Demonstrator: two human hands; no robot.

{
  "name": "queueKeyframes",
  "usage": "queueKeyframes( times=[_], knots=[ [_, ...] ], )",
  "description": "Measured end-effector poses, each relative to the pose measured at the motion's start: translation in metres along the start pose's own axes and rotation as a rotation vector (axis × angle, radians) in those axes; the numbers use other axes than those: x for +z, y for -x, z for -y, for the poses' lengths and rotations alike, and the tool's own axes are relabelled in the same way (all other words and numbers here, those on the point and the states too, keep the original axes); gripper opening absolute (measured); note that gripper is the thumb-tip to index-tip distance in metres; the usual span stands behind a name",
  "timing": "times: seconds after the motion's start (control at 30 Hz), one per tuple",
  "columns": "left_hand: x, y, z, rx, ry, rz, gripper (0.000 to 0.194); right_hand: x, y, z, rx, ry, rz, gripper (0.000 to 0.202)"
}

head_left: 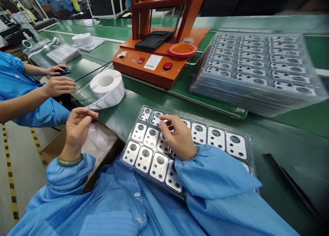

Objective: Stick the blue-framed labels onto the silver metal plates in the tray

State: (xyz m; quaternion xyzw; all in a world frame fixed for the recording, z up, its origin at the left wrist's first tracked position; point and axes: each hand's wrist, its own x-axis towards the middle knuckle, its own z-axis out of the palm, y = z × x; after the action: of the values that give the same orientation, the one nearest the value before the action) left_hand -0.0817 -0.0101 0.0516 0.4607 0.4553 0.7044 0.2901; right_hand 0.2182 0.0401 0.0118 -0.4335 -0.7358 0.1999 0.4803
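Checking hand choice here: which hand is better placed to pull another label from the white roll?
Probably the left hand: it is close to the strip trailing from the white roll, while the right hand is over the tray.

Looks forward and down from the head, close above the tray (250, 150), facing the machine (156, 50) at twelve o'clock.

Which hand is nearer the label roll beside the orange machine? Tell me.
Left. The left hand is close by the label roll, near its loose strip; the right hand is farther away, over the tray of metal plates.
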Motion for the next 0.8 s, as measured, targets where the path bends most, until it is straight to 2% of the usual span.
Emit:
queueKeyframes(
  times=[0.1,0.2,0.3,0.4,0.53,0.7,0.77,0.8],
  knots=[
    [0.058,0.003,0.001,-0.111,-0.033,0.358,0.018,-0.015,-0.004,0.012,-0.072,0.008,0.016,0.016],
    [0.104,0.000,0.001,-0.170,-0.118,0.572,0.017,-0.036,-0.009,0.019,-0.072,0.018,0.014,0.019],
    [0.138,-0.006,0.003,-0.187,-0.155,0.748,0.017,-0.055,-0.010,0.017,-0.037,0.055,0.032,0.024],
    [0.161,-0.012,0.008,-0.179,-0.195,0.891,0.019,-0.067,-0.008,0.008,-0.007,0.127,0.043,0.024],
    [0.182,-0.016,0.015,-0.200,-0.213,0.963,0.022,-0.075,-0.003,-0.006,0.033,0.190,0.030,0.018],
    [0.196,-0.016,0.023,-0.200,-0.224,0.997,0.026,-0.076,0.002,-0.014,0.109,0.203,0.021,0.015],
    [0.199,-0.014,0.029,-0.156,-0.196,0.966,0.028,-0.075,0.003,-0.016,0.151,0.169,-0.021,0.015],
    [0.200,-0.014,0.034,-0.132,-0.159,0.909,0.032,-0.074,0.002,-0.017,0.181,0.140,-0.046,0.014]
  ],
)
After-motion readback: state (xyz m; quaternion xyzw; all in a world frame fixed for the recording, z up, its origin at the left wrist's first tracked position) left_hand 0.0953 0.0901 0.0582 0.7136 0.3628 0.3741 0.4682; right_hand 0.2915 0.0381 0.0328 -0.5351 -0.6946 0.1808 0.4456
